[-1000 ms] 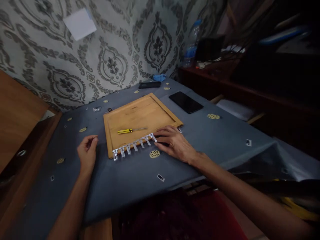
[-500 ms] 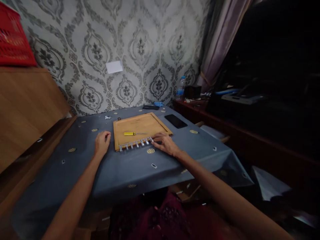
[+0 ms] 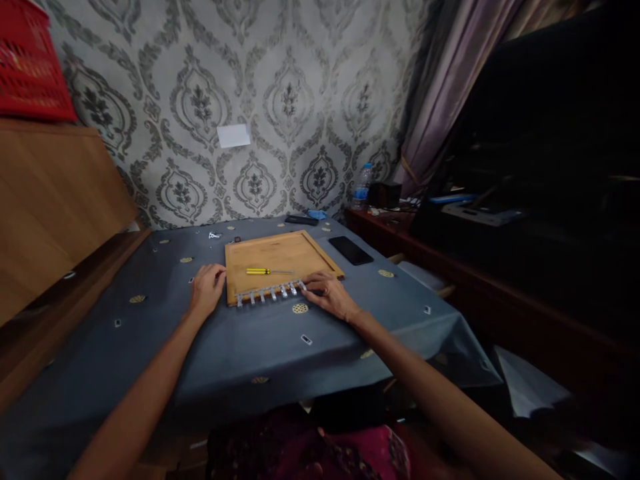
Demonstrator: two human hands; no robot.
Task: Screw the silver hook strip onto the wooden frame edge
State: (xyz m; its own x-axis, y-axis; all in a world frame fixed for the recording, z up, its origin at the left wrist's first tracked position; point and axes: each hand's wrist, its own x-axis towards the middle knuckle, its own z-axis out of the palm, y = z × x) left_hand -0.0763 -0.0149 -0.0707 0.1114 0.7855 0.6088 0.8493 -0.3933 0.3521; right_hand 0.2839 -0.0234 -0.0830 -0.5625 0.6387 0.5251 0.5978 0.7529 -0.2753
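A wooden board (image 3: 280,253) with a raised rim lies on the blue-grey tablecloth. Along its near edge runs a metal strip with several hooks or clips (image 3: 273,292). My right hand (image 3: 330,295) pinches the strip's right end at the board's near right corner. My left hand (image 3: 206,288) is beside the board's left edge, its fingers bent together and the fingertips at the rim; nothing shows in it. On the board lies a screwdriver (image 3: 259,271) with a yellow and black handle, its shaft pointing right.
Right of the board lies a black phone (image 3: 351,250). Behind it are a dark flat object (image 3: 301,220) and a blue item (image 3: 317,215). Small metal pieces (image 3: 215,235) lie at the back left. A water bottle (image 3: 362,185) stands at the back right.
My left hand has moved right, up to the board's left edge. My right hand stays at the strip's right end. The camera view has shifted slightly.
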